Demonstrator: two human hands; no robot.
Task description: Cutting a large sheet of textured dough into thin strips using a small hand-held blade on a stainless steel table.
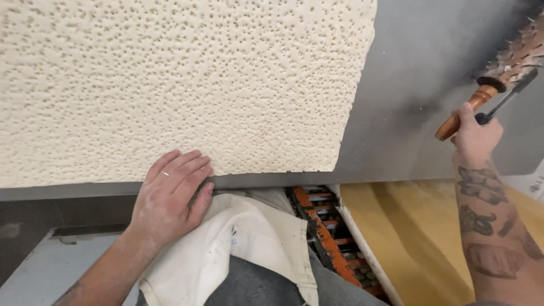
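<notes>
A large sheet of pale dough (181, 85), pitted all over with small holes, lies on a grey metal table (408, 68). My left hand (170, 195) rests flat at the sheet's near edge, fingers together, a ring on one finger. My right hand (476, 133), forearm tattooed, is raised at the right and grips the orange wooden handle of a spiked roller (510, 62). The roller's spiked drum hangs above the bare table, clear of the dough.
A white apron (249, 238) covers my front below the table edge. Under the table sit an orange metal frame (323, 232) and a yellow floor area (419, 232). A grey ledge (51, 266) lies at the lower left.
</notes>
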